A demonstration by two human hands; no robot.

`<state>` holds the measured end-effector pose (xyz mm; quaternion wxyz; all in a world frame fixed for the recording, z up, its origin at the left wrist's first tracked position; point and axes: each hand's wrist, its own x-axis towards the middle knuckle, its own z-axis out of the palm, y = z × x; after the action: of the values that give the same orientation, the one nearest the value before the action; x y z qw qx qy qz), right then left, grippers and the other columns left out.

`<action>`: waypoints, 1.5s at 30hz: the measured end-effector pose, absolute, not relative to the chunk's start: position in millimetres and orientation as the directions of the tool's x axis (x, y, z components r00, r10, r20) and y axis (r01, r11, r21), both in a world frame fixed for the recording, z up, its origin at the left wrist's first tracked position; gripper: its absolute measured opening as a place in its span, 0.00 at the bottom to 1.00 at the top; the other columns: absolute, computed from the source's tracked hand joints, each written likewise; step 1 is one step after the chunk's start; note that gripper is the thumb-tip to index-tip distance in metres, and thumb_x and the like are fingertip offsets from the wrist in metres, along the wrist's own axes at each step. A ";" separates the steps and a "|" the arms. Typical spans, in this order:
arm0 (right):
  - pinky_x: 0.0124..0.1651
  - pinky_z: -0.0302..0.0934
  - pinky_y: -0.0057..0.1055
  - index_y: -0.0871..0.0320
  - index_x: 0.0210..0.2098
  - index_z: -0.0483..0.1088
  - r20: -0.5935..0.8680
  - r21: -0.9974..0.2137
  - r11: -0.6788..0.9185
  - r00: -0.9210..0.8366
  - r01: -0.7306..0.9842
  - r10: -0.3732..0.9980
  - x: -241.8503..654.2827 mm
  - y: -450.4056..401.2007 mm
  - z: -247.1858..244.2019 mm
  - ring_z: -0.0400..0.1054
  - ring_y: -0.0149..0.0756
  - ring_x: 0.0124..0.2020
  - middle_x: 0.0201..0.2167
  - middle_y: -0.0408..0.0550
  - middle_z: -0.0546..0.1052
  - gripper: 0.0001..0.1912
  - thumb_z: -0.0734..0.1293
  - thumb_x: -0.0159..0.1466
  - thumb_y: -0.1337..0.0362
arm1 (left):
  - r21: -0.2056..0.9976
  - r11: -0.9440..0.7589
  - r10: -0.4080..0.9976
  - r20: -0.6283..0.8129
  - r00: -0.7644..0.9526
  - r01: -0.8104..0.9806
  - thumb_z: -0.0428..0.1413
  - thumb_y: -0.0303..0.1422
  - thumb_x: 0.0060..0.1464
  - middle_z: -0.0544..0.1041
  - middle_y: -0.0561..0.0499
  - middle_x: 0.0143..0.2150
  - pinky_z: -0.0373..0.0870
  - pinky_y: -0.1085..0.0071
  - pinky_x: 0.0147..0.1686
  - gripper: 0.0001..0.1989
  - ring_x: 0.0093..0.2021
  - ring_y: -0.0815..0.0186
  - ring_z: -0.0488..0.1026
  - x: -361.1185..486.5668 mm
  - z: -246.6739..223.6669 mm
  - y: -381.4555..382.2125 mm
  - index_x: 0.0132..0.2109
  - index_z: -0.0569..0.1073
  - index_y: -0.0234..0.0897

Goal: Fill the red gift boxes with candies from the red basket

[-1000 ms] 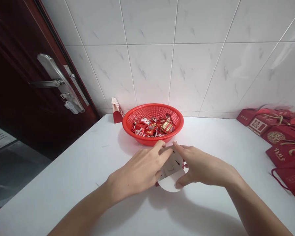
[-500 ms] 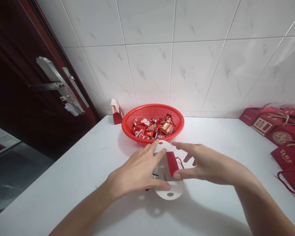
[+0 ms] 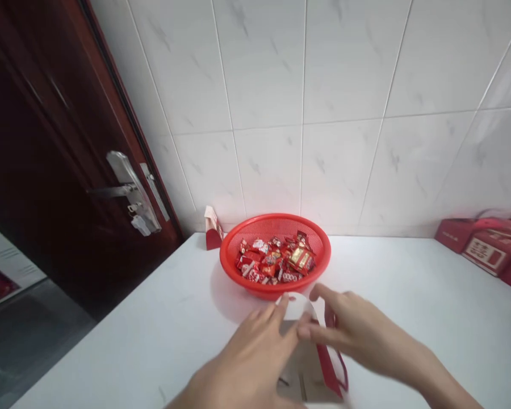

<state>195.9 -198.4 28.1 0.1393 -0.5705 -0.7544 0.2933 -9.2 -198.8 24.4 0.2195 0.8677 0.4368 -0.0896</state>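
Observation:
Near the bottom centre, an opened paper box (image 3: pixel 302 369) shows its pale inside, a white rounded flap, a red side and a dark red cord. My left hand (image 3: pixel 251 358) lies over the box's left side with its fingers spread, somewhat blurred. At the upper right of the box, my right hand (image 3: pixel 353 326) has its thumb and fingers closed on the edge by the flap. Just behind the box stands a red plastic basket (image 3: pixel 275 292) holding wrapped candies (image 3: pixel 272 258).
A small red and white box (image 3: pixel 213 230) stands by the tiled wall, left of the basket. Several red boxes (image 3: pixel 488 250) sit at the far right. A dark wooden door (image 3: pixel 68 142) with a metal handle is at the left.
The view has tilted up, so everything sits lower in the picture. My right hand has moved in from beside the box and closed its fingers at the flap's edge.

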 end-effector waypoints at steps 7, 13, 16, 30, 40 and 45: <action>0.35 0.60 0.29 0.53 0.48 0.67 -0.219 -0.589 0.152 -0.337 0.794 0.916 185.6 -205.4 36.6 0.72 0.40 0.33 0.30 0.43 0.77 0.20 0.66 0.56 0.68 | 0.253 -0.583 0.732 -0.248 0.634 0.772 0.53 0.37 0.61 0.53 0.35 0.74 0.62 0.40 0.59 0.33 0.66 0.35 0.61 -3.7 5.2 -182.6 0.71 0.57 0.46; 0.41 0.65 0.30 0.48 0.56 0.67 -0.225 -0.660 0.119 -0.347 0.741 0.911 213.4 -193.0 31.1 0.73 0.38 0.38 0.38 0.45 0.76 0.28 0.66 0.56 0.69 | 0.280 -0.571 0.732 -0.252 0.633 0.772 0.56 0.37 0.58 0.56 0.36 0.73 0.61 0.39 0.61 0.36 0.68 0.35 0.59 -8.4 1.5 -173.8 0.72 0.56 0.46; 0.41 0.66 0.30 0.49 0.56 0.67 -0.229 -0.690 0.115 -0.366 0.714 0.902 225.9 -184.9 28.4 0.72 0.39 0.40 0.40 0.46 0.75 0.27 0.68 0.56 0.66 | 0.306 -0.573 0.722 -0.250 0.645 0.760 0.64 0.35 0.48 0.53 0.39 0.74 0.58 0.41 0.63 0.47 0.70 0.37 0.55 -13.0 5.0 -174.7 0.73 0.54 0.47; 0.35 0.64 0.30 0.57 0.41 0.72 -0.129 -0.794 0.136 -0.383 0.592 0.915 245.8 -164.9 29.1 0.74 0.38 0.33 0.29 0.46 0.77 0.14 0.65 0.65 0.53 | 0.457 -0.657 0.681 0.020 0.732 0.600 0.58 0.42 0.60 0.74 0.48 0.62 0.67 0.58 0.59 0.22 0.60 0.52 0.71 -30.0 51.5 -175.7 0.61 0.74 0.47; 0.31 0.53 0.29 0.59 0.30 0.70 -0.143 -0.334 -0.070 0.023 0.940 0.989 244.1 -108.2 -49.1 0.74 0.40 0.34 0.36 0.56 0.80 0.09 0.61 0.65 0.72 | 0.391 -0.366 0.919 0.013 0.393 0.844 0.57 0.42 0.53 0.83 0.44 0.47 0.70 0.67 0.46 0.21 0.47 0.54 0.78 -61.9 42.8 -21.1 0.50 0.80 0.35; 0.32 0.47 0.31 0.58 0.39 0.70 0.020 -0.320 -0.059 0.069 0.946 0.997 225.9 -96.9 -85.9 0.73 0.42 0.38 0.40 0.56 0.80 0.10 0.57 0.69 0.69 | 0.271 -0.279 0.894 -0.278 0.352 0.921 0.69 0.47 0.32 0.79 0.40 0.55 0.67 0.66 0.48 0.32 0.55 0.45 0.74 -60.6 16.1 19.0 0.47 0.81 0.39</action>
<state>225.9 -96.9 -85.9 0.1253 -0.7203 -0.6744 0.1034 -60.6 19.0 16.1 0.1949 0.7988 0.5681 -0.0352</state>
